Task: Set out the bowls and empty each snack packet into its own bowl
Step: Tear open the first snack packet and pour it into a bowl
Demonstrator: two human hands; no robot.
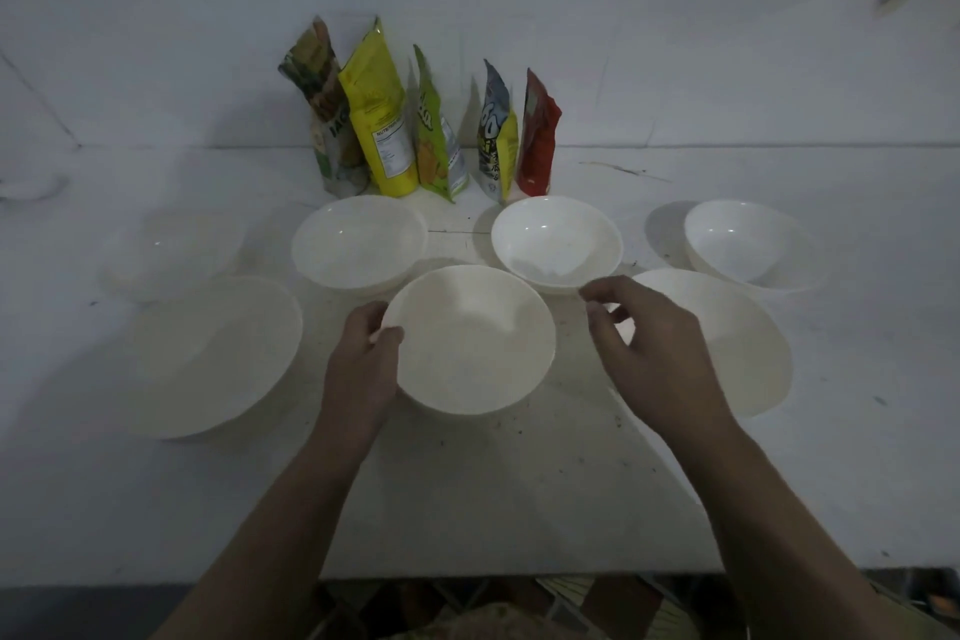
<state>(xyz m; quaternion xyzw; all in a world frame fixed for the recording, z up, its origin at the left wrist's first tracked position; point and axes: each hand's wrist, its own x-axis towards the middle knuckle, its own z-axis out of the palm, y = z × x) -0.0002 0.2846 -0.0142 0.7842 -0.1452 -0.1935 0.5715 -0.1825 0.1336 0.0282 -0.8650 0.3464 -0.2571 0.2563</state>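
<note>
Gripping the rim of the middle front bowl (470, 339) with my left hand (363, 369), thumb hooked over its left lip and fingers under the side, I hold it just above or on the counter (519, 483), near the front edge; I cannot tell which. My right hand (649, 353) hovers just beside the bowl's right side, fingers loosely curled and holding nothing. The bowl sits mouth up, round, with no long axis, and it is empty. It looks like thin, stiff white plastic, so I judge it light, rigid and a little slippery, best taken by the rim or cupped under the base. Other white bowls surround it: a large one toward the left front (218, 353), one behind on the left (358, 242), one behind on the right (557, 242), one partly hidden by my right hand (737, 343), one toward the back right (748, 244), and a faint one toward the back left (174, 252). Five snack packets (415, 130) stand upright in a row along the counter's back edge against the wall, long axes vertical, tops up. They look crinkly, soft and light; I would pinch each near the top seal.
</note>
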